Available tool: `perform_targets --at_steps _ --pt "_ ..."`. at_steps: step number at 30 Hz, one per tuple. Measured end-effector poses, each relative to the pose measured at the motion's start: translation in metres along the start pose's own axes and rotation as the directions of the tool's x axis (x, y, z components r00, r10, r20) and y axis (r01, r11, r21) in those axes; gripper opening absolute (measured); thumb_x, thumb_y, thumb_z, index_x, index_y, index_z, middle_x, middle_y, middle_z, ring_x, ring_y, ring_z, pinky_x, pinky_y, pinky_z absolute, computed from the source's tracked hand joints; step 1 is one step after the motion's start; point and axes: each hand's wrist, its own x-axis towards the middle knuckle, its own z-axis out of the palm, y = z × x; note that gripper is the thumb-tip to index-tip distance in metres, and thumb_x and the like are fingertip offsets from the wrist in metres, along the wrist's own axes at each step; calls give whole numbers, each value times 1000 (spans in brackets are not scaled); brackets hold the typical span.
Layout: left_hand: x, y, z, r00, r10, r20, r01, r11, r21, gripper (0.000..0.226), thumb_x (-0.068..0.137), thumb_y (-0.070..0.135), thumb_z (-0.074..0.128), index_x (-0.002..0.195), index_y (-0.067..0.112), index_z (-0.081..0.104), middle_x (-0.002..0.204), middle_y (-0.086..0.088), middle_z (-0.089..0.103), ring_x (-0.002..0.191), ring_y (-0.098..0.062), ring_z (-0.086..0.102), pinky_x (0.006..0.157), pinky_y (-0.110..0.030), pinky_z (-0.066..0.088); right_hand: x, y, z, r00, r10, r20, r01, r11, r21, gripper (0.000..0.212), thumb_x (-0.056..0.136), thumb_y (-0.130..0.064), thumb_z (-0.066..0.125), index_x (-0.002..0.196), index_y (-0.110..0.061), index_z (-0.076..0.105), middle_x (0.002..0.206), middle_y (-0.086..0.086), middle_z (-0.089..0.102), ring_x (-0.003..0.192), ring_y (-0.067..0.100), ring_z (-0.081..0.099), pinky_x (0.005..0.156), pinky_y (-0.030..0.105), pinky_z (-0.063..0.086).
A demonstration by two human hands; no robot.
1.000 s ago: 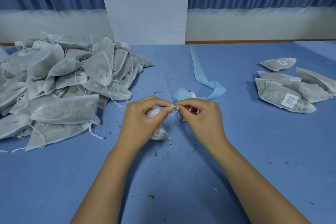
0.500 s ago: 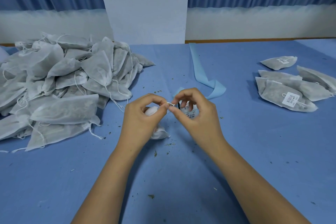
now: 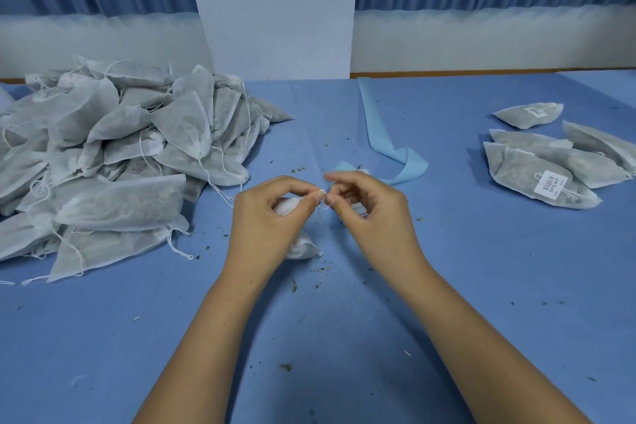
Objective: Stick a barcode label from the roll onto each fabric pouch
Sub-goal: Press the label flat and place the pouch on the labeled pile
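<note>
On the right side of the blue table [image 3: 481, 286], a small group of labelled pouches [image 3: 530, 162] is lying, and the nearest one is showing a white barcode label [image 3: 550, 186] whose print is too small to read. Near the table's middle, the left hand [image 3: 272, 217] is curling over a white fabric pouch [image 3: 303, 248] and pinching its drawstring [image 3: 321, 199] between thumb and forefinger. The right hand [image 3: 375, 217] is meeting it fingertip to fingertip, pinching the same drawstring, its other fingers loosely bent. A scrap of printed label [image 3: 363, 215] is peeking out beneath those fingers; I cannot tell whether they are touching it. Behind the hands a pale blue backing strip [image 3: 389, 155] is trailing away. At the left a heap of unlabelled pouches [image 3: 120, 155] is waiting.
</note>
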Motion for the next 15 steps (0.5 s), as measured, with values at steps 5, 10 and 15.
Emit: perform_targets --at_steps 5,10,15 --pt "0 1 0 999 25 21 -25 1000 10 21 85 14 73 73 31 72 77 15 71 71 -2 65 66 -9 44 0 1 -1 999 -34 15 35 995 -92 6 87 -4 66 87 -4 71 81 3 68 73 17 59 71 25 48" --pt "-1 -1 3 999 -28 43 27 999 19 20 88 18 71 71 29 68 73 15 67 52 -7 50 53 -10 39 1 0 -2 983 -183 10 179 951 -251 10 88 0 62 82 -1 69 75 0 59 69 9 51 67 11 39" --pt "-2 3 5 989 143 -27 -138 983 123 22 83 11 75 71 29 70 72 17 68 69 2 61 67 -8 40 3 0 -5 992 -122 36 128 960 -250 14 91 -1 58 79 -2 64 73 -1 55 67 13 49 64 14 37"
